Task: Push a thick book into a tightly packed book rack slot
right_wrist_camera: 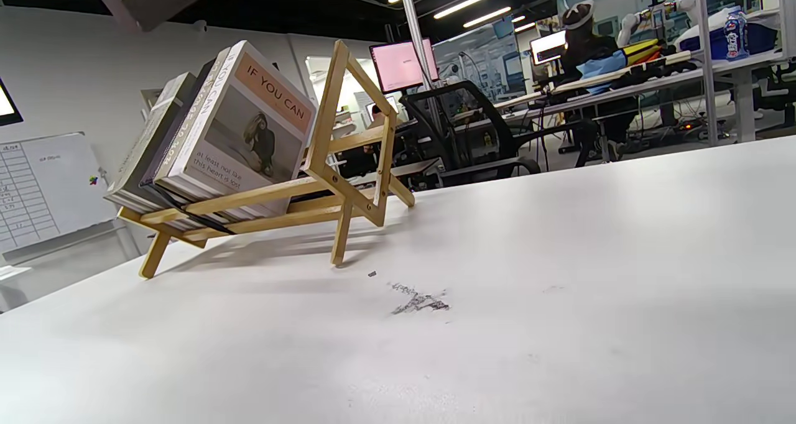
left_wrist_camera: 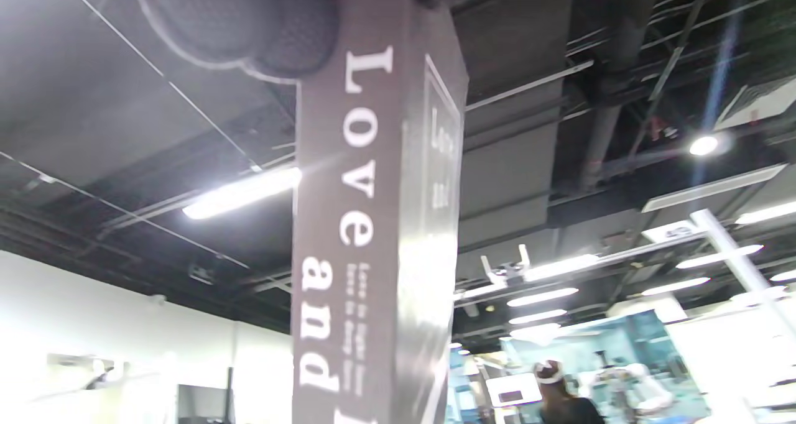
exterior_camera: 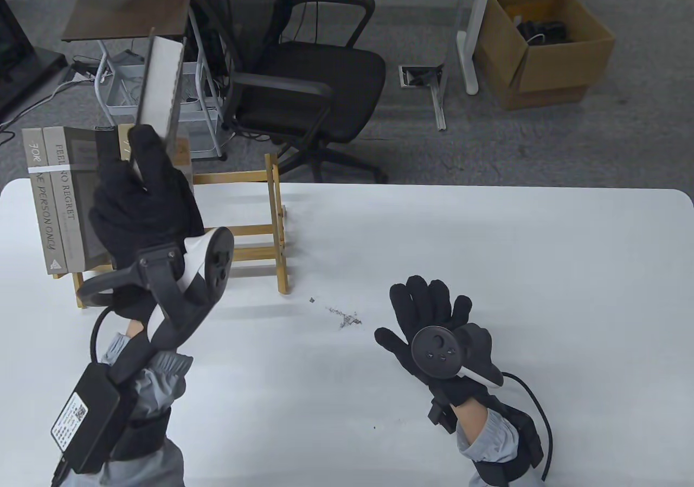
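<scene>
Wooden rack [exterior_camera: 274,221] beside shelved books [exterior_camera: 59,194]

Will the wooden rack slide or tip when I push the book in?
The wooden rack looks light on thin legs, so it may skid on the smooth table. The right hand rests flat on the table, not bracing it; books probably weigh down one end.

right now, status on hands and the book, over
Left hand grips the thick book, raised above the wooden rack. Right hand flat on the table, holding nothing. Shelved books fill the rack's left end.
</scene>
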A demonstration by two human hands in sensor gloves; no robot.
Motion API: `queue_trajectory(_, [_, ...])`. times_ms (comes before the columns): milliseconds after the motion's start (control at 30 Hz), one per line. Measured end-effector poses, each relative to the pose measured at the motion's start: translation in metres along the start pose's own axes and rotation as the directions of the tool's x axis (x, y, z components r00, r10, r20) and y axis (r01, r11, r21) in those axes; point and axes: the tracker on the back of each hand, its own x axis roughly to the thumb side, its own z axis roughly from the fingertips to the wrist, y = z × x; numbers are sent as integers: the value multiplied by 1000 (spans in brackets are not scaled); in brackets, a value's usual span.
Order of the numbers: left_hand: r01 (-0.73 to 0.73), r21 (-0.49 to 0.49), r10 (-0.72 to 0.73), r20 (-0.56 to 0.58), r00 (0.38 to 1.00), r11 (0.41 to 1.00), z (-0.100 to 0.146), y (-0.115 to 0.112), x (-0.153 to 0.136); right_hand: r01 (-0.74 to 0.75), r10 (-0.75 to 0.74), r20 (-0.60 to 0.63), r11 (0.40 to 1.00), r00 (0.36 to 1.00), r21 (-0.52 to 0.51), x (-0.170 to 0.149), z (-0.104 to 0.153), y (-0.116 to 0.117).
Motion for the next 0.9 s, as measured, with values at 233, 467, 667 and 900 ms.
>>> queue_trajectory(233, [95,-30,-98,-112,989,995,-40,-27,-22,-9,9,-11,1000,1000,11,1,-1,1])
queue_trajectory(467, [95,-124,-118,-192,974,988,-52,-70,-45,-6,7,-22,1000,1000,14,0,-3,1])
queue_trajectory(667, [64,-170,-101,-222,970,983,-51,-94,-59,-8,8,-25,1000,1000,13,0,-4,2])
queue_trajectory(900, [51,-211,-98,-218,971,976,-45,-113,-65,-23,24,-33,999,999,30,-1,-7,7])
